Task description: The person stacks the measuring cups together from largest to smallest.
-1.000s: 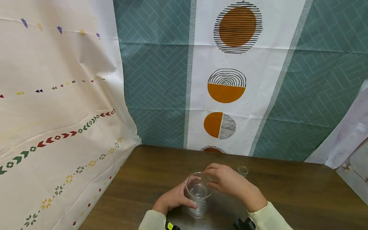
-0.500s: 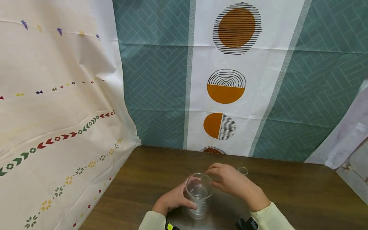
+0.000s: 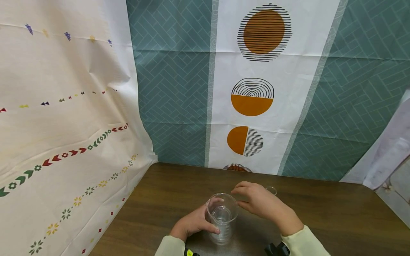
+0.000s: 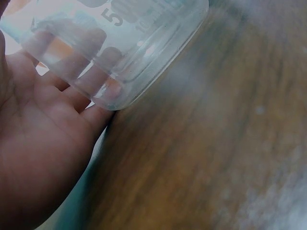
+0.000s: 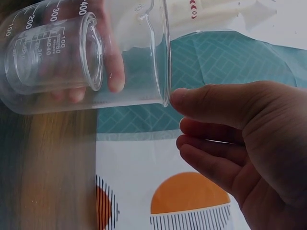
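Note:
A large clear glass beaker (image 3: 223, 233) with white graduations stands upright on the table in the head view. My left hand (image 3: 193, 223) holds it from the left side, thumb in front and fingers behind; the left wrist view shows these fingers through the glass beaker (image 4: 148, 43). Nested inside it is a smaller graduated beaker (image 5: 57, 62), seen in the right wrist view, and an even smaller one seems to sit within that. My right hand (image 3: 264, 204) hovers just right of the rim with loosely bent fingers and holds nothing. Its thumb (image 5: 201, 100) points at the rim, close to it.
Behind my right hand a small glass rim (image 3: 271, 190) shows, its body mostly hidden by the hand. The brown wooden table (image 3: 166, 192) ends at a teal and white patterned cloth (image 3: 176, 106). A cream cloth (image 3: 64, 177) hangs along the left.
My right hand has drawn slightly to the right, away from the large beaker's rim. My left hand keeps its hold, and the beaker has stayed in place.

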